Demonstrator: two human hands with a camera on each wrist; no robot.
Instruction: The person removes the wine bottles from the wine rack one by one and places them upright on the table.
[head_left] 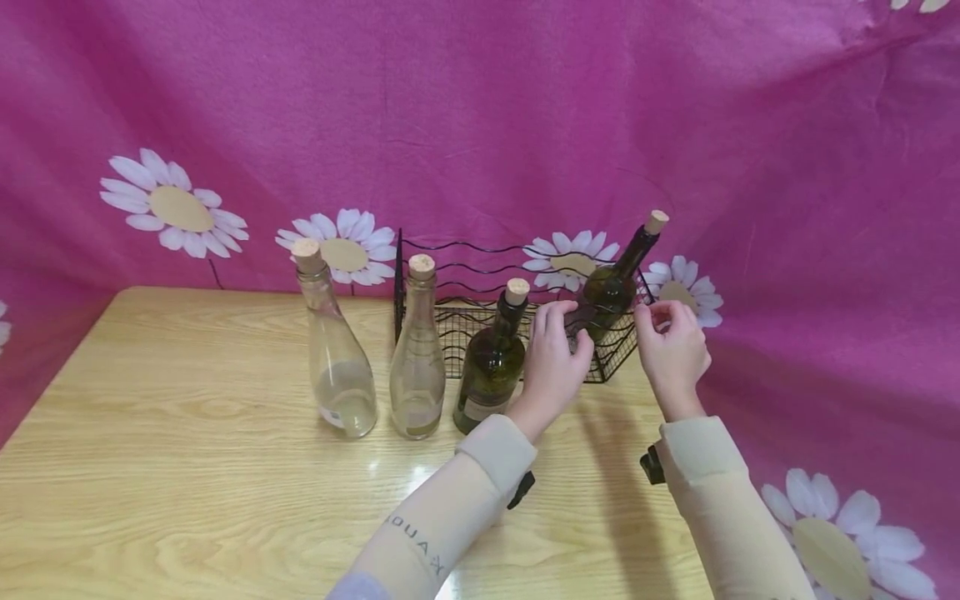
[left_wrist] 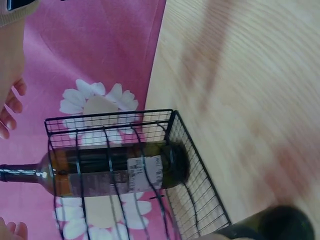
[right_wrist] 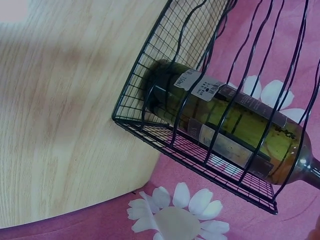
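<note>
A dark green corked wine bottle [head_left: 609, 290] leans in the right end of a black wire rack [head_left: 450, 342]. Both wrist views show this bottle [left_wrist: 100, 170] lying behind the rack's wavy wires, its base inside the mesh bottom. My left hand [head_left: 553, 358] is held in front of it with fingers loosely bent and nothing between them. To the right of the rack's end, my right hand [head_left: 675, 360] hovers with relaxed, curved fingers, holding nothing. Another dark green corked bottle [head_left: 489, 362] stands upright just left of my left hand, partly overlapped by it.
Two clear corked bottles stand on the wooden table [head_left: 187, 467]: one farther left [head_left: 341, 375], one [head_left: 417, 367] before the rack's left end. A pink cloth [head_left: 480, 108] with white daisies hangs behind the table and along its right side.
</note>
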